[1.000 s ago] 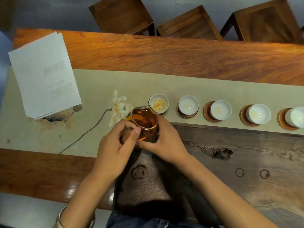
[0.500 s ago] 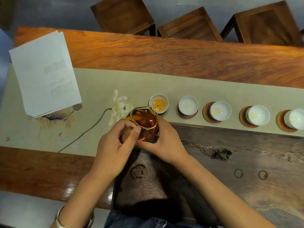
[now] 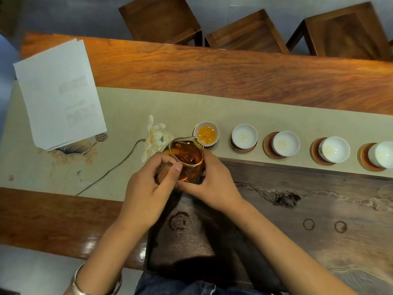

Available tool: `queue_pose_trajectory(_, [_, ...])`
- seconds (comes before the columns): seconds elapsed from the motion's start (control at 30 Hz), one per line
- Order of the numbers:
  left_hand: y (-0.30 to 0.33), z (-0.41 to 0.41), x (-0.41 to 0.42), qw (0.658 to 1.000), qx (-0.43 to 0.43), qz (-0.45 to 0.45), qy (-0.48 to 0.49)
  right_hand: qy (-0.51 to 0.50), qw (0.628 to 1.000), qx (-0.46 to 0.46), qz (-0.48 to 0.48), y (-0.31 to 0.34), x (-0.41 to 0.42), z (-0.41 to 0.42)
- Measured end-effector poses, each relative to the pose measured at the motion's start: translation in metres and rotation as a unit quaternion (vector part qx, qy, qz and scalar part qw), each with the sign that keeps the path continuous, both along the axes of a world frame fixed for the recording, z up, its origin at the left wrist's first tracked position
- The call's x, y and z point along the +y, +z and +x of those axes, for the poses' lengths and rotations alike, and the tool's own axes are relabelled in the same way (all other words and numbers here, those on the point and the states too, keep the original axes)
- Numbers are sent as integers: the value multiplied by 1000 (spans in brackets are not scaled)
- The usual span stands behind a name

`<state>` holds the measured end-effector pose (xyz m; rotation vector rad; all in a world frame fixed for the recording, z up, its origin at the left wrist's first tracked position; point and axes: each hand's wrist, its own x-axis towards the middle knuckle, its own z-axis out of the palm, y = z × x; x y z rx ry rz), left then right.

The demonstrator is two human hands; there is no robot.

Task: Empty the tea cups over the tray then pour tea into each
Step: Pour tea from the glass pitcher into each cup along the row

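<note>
A glass pitcher [image 3: 188,159] of amber tea is tilted, its spout over the leftmost white cup [image 3: 206,133], which holds orange tea. My left hand [image 3: 148,186] grips the pitcher's wooden handle. My right hand [image 3: 214,182] cups the pitcher's body and base from the right. Four more white cups stand in a row to the right on brown coasters: second cup [image 3: 244,135], third cup [image 3: 286,143], fourth cup [image 3: 334,149], and fifth cup [image 3: 381,154] at the frame edge. These show only faint residue. The dark wooden tea tray [image 3: 297,209] lies below the cups.
A beige runner [image 3: 119,107] with a painted lotus covers the wooden table [image 3: 234,69]. A stack of white papers [image 3: 57,92] lies at the left. Three wooden stools [image 3: 248,33] stand beyond the far edge. Wet ring marks dot the tray.
The tea level in the leftmost cup has risen as the pitcher keeps pouring. Both hands hold nearly the same position.
</note>
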<state>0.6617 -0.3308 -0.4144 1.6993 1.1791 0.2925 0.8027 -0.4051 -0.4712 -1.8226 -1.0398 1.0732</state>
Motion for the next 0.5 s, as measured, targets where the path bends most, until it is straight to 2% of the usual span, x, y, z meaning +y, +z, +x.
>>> queue_pose_trajectory(0.5, [0,1,1,1000,6,16,2,1,1000,24,-9,-1,-1,-2])
